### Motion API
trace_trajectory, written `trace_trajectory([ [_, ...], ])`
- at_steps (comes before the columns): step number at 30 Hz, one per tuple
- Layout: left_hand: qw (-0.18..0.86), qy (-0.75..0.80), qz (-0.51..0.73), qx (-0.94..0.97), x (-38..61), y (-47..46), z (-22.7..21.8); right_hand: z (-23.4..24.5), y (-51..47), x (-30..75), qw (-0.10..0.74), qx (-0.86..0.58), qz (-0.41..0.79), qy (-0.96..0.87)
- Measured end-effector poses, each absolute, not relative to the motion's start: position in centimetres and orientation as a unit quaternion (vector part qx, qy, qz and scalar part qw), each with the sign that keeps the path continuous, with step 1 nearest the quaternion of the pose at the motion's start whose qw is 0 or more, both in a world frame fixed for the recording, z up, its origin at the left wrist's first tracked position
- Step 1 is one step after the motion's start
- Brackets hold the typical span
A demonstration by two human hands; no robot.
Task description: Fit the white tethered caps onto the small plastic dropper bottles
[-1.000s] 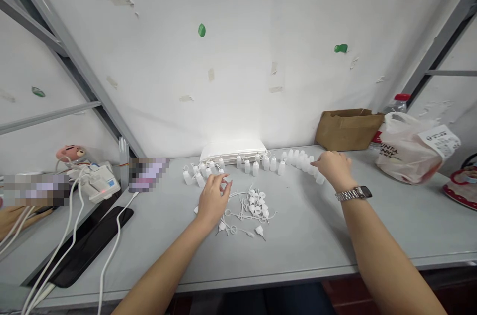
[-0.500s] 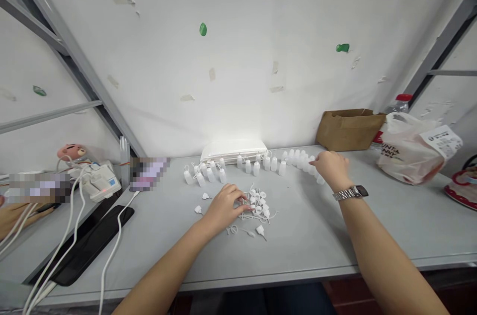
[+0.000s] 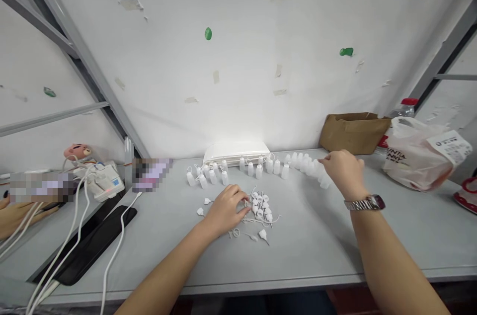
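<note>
My left hand [image 3: 228, 209] is over a pile of white nozzle caps [image 3: 263, 204] with thin tubes, thumb and forefinger closing around one cap at the pile's left edge. A few loose caps [image 3: 263, 235] lie around it. My right hand [image 3: 345, 172], with a metal-band watch [image 3: 365, 202] on the wrist, is by the right end of a row of small uncapped translucent bottles [image 3: 309, 166]. Its fingers are bent together; the back of the hand hides what they hold, if anything. Several capped bottles [image 3: 224, 178] stand farther back, left and middle.
A white flat-topped object [image 3: 236, 150] sits against the wall. At the right are a cardboard box [image 3: 354, 133] and a plastic bag [image 3: 417, 161]. Cables [image 3: 119, 240], a black phone [image 3: 100, 245] and a power strip [image 3: 108, 181] occupy the left, near another person's hand [image 3: 15, 218].
The view has shifted slightly. My left thumb and forefinger have drawn closer together at the pile's edge. My right hand has moved a little to the right beside the uncapped bottles.
</note>
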State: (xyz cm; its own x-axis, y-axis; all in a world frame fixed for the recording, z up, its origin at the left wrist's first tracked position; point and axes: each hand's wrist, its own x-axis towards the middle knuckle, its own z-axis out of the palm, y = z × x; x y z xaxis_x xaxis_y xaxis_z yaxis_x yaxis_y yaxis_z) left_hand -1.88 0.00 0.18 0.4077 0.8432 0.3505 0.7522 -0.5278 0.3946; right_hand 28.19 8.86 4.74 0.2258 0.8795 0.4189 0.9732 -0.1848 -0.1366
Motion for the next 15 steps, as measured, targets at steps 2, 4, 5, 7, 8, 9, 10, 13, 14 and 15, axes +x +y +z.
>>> trace_trajectory([
  [2, 0.078, 0.437, 0.259, 0.858, -1.8, -0.2, 0.3, 5.4, 8.3, 28.0, 0.245, -0.745, -0.129, -0.607],
  [4, 0.076, 0.403, 0.251, 0.877, -1.6, -0.3, 0.2, 5.9, 8.0, 27.4, 0.304, -0.715, -0.114, -0.619],
  [5, 0.076, 0.395, 0.247, 0.882, -1.5, -0.3, 0.2, 6.0, 7.9, 27.0, 0.327, -0.694, -0.091, -0.635],
  [7, 0.078, 0.395, 0.239, 0.884, -1.2, -0.3, 0.0, 6.0, 7.6, 25.7, 0.347, -0.646, -0.012, -0.680],
  [8, 0.080, 0.399, 0.236, 0.882, -1.1, -0.3, -0.1, 5.9, 7.5, 24.9, 0.340, -0.619, 0.035, -0.707],
  [9, 0.083, 0.403, 0.233, 0.881, -1.1, -0.3, -0.1, 5.6, 7.3, 24.1, 0.321, -0.596, 0.080, -0.732],
  [10, 0.087, 0.408, 0.231, 0.879, -1.0, -0.3, -0.1, 5.3, 7.1, 23.3, 0.296, -0.569, 0.118, -0.758],
  [13, 0.095, 0.431, 0.235, 0.866, -1.2, -0.3, 0.2, 4.1, 6.6, 21.2, 0.244, -0.541, 0.156, -0.790],
  [14, 0.095, 0.446, 0.238, 0.858, -1.3, -0.3, 0.2, 3.8, 6.4, 20.7, 0.235, -0.533, 0.152, -0.799],
  [15, 0.092, 0.465, 0.241, 0.847, -1.5, -0.3, 0.3, 3.4, 6.3, 20.3, 0.231, -0.528, 0.149, -0.804],
])
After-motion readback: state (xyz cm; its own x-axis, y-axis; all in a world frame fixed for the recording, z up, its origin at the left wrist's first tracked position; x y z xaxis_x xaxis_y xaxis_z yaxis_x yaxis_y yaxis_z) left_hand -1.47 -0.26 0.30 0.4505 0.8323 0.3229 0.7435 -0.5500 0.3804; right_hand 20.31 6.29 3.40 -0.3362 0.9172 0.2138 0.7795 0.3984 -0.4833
